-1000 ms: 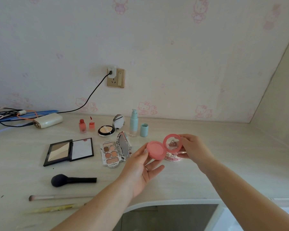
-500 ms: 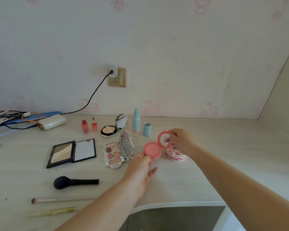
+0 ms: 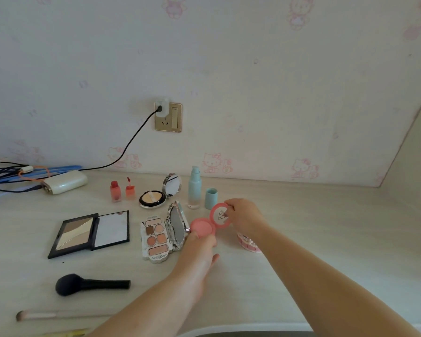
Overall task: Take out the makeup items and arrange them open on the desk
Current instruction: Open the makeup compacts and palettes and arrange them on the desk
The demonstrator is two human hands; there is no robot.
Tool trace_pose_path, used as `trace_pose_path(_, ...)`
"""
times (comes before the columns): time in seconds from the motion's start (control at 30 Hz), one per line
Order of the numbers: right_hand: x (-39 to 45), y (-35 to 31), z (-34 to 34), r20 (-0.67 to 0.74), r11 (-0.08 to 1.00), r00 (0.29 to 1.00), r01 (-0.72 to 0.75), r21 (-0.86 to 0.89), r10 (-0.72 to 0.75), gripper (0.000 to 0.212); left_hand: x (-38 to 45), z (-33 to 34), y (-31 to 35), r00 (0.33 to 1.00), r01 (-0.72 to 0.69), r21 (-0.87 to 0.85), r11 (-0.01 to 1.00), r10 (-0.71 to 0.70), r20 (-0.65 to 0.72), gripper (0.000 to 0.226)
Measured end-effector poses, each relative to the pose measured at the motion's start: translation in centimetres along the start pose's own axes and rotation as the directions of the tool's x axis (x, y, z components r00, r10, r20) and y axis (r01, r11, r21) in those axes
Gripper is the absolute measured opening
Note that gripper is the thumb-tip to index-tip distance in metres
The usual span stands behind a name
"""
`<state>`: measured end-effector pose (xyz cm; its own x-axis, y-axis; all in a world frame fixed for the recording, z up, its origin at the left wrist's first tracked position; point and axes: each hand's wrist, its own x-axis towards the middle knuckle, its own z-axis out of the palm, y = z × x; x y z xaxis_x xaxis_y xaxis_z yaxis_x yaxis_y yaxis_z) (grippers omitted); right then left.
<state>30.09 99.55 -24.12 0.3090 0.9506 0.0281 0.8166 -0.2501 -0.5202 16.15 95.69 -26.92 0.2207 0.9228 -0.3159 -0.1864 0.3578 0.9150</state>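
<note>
Both hands hold an open pink compact (image 3: 210,221) just above the desk (image 3: 326,227) — the left hand (image 3: 199,251) grips its base, a round pan of pink powder, and the right hand (image 3: 243,215) pinches the raised lid. Beside it an eyeshadow palette (image 3: 156,235) lies open, six pans showing, mirror up. Left of that, a black palette (image 3: 90,233) holds beige bands. Behind, a powder compact (image 3: 153,199) stands open — pale powder inside.
</note>
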Motion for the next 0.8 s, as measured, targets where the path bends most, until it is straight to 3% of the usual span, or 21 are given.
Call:
trace_pose_path(0.1,0.6,0.1,0.2,0.018,0.999,1.000,-0.007,-0.044,0.008,0.031,0.0,0.1,0.0,1.000,0.009,0.036,0.999,-0.008,-0.011,0.014)
trace_pose_path(0.33,0.7,0.5,0.9,-0.012,0.993,0.999,0.033,-0.112,-0.035,0.027,0.2,0.1,-0.1,0.999,0.044,-0.040,0.998,-0.044,0.003,0.043)
trace_pose_path(0.43,0.5,0.9,0.8,-0.025,0.992,0.999,0.043,-0.117,-0.046,0.035,0.0,0.0,0.0,0.999,0.039,-0.053,0.998,-0.039,-0.001,0.029)
trace_pose_path(0.53,0.4,1.9,-0.1,-0.087,0.985,0.992,0.075,-0.154,-0.089,0.044,-0.1,-0.2,-0.4,0.999,0.027,-0.021,0.999,-0.027,0.027,0.032)
trace_pose_path(0.7,-0.4,5.6,-2.5,-0.247,1.000,0.969,0.018,-0.022,-0.023,0.044,-1.1,0.3,-1.5,0.993,-0.024,0.112,0.993,0.010,0.121,0.065)
trace_pose_path(0.8,-1.8,7.7,-2.7,-0.230,0.999,0.973,-0.023,0.036,0.031,0.044,-1.0,1.5,-2.1,0.976,-0.063,0.149,0.987,0.029,0.218,0.054)
